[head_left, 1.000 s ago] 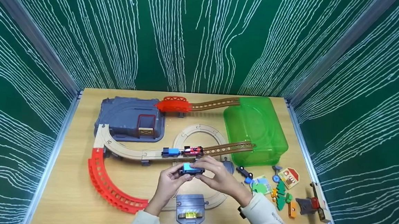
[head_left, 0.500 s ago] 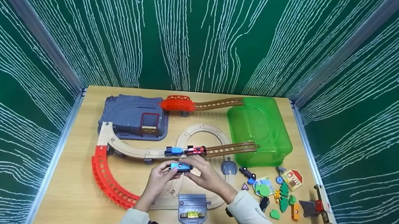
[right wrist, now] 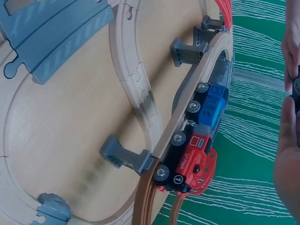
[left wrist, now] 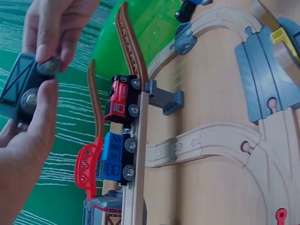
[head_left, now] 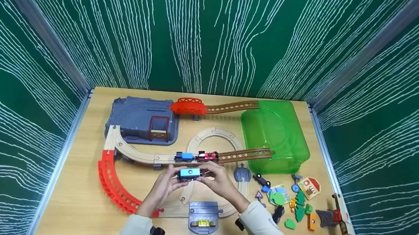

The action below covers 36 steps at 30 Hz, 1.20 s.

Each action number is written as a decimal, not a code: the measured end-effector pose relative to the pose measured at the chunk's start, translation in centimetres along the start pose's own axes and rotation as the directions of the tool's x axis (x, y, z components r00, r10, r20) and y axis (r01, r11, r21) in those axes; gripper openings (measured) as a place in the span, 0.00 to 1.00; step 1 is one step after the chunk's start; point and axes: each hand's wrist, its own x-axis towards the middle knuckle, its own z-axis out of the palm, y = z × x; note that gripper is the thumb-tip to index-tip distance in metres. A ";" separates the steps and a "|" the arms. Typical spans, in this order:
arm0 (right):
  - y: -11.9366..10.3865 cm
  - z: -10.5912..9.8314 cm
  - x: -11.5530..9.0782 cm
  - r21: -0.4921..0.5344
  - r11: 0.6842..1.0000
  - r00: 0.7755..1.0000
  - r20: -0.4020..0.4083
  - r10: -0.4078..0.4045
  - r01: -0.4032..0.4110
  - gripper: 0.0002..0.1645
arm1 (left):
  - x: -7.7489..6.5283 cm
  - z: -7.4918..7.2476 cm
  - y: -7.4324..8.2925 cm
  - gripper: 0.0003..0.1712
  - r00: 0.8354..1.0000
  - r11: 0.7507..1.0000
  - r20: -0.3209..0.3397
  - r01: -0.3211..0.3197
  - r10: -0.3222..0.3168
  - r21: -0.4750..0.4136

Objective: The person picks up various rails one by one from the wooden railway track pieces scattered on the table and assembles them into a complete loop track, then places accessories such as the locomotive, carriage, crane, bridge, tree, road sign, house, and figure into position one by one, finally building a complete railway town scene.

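Observation:
A light blue toy train wagon point(head_left: 189, 172) with a black base and wheels is held up between both hands, in front of the raised track in the head view. My left hand point(head_left: 163, 187) pinches its left end. At the other end, the fingers and thumb of my right hand point(head_left: 221, 181) grip it. The left wrist view shows the wagon's side and silver wheels point(left wrist: 29, 101). Past the hands, a red toy locomotive point(head_left: 208, 156) and a blue wagon point(head_left: 184, 156) stand coupled on the raised wooden track point(head_left: 137, 159).
A green translucent bin point(head_left: 277, 136) supports brown ramps at the right. At the left are a grey tunnel block point(head_left: 140, 120) and red curved track point(head_left: 117, 190). A grey track plate point(head_left: 203, 211) lies in front. Toy trees point(head_left: 299, 206) and other small pieces lie at the right.
Both hands have moved the light blue wagon leftward. The right fingers have come off its top, which now shows. The head view has shifted slightly.

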 end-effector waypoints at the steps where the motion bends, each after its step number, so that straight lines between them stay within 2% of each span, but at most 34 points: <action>1: 0.0 -0.1 -0.1 0.010 1.000 1.000 -0.005 0.016 -0.016 0.15 | 0.0 0.0 0.4 0.39 0.999 0.999 0.020 0.040 -0.040 -0.023; 4: 0.3 -0.3 -0.2 0.048 0.998 0.999 -0.017 0.043 -0.042 0.14 | 0.1 -0.2 1.2 0.41 0.992 0.993 0.071 0.108 -0.104 -0.045; 7: 0.5 -0.2 -0.1 0.069 0.996 0.998 -0.036 0.050 -0.048 0.14 | 0.4 -0.2 1.6 0.37 0.990 0.992 0.059 0.126 -0.125 -0.007; 11: 0.7 0.3 0.5 0.069 0.996 0.997 -0.056 0.061 -0.057 0.13 | 0.9 -0.1 1.7 0.32 0.988 0.988 -0.066 0.142 -0.138 0.063; 14: 0.6 1.0 1.0 0.067 0.995 0.995 -0.059 0.074 -0.070 0.14 | 1.2 -0.3 1.5 0.31 0.976 0.986 -0.161 0.157 -0.144 0.065; 16: 0.6 1.6 1.3 0.074 0.994 0.995 -0.050 0.087 -0.083 0.15 | 1.3 -0.8 1.3 0.30 0.972 0.988 -0.188 0.151 -0.141 0.040; 20: 0.6 2.2 1.7 0.098 0.991 0.995 -0.019 0.097 -0.094 0.19 | 1.2 -2.4 1.4 0.29 0.962 0.988 -0.224 0.143 -0.154 -0.065; 24: 0.8 1.8 1.4 0.092 0.992 0.996 -0.016 0.087 -0.085 0.20 | 1.8 -5.0 1.7 0.28 0.936 0.983 -0.315 0.121 -0.160 -0.139; 27: 1.1 1.1 0.6 0.085 0.990 0.993 -0.023 0.113 -0.111 0.18 | 2.6 -7.3 1.8 0.26 0.906 0.987 -0.402 0.084 -0.131 -0.134; 30: 1.6 0.4 -0.3 0.071 0.985 0.987 -0.027 0.158 -0.156 0.17 | 3.7 -9.2 1.5 0.24 0.878 0.992 -0.464 0.086 -0.117 -0.088; 32: 2.0 0.0 -0.8 0.071 0.982 0.983 -0.037 0.179 -0.176 0.17 | 4.5 -10.0 1.3 0.24 0.868 0.992 -0.481 0.110 -0.125 -0.059; 36: 2.5 -0.5 -1.7 0.068 0.976 0.975 -0.060 0.212 -0.208 0.17 | 5.8 -10.6 0.9 0.24 0.864 0.985 -0.479 0.170 -0.155 -0.012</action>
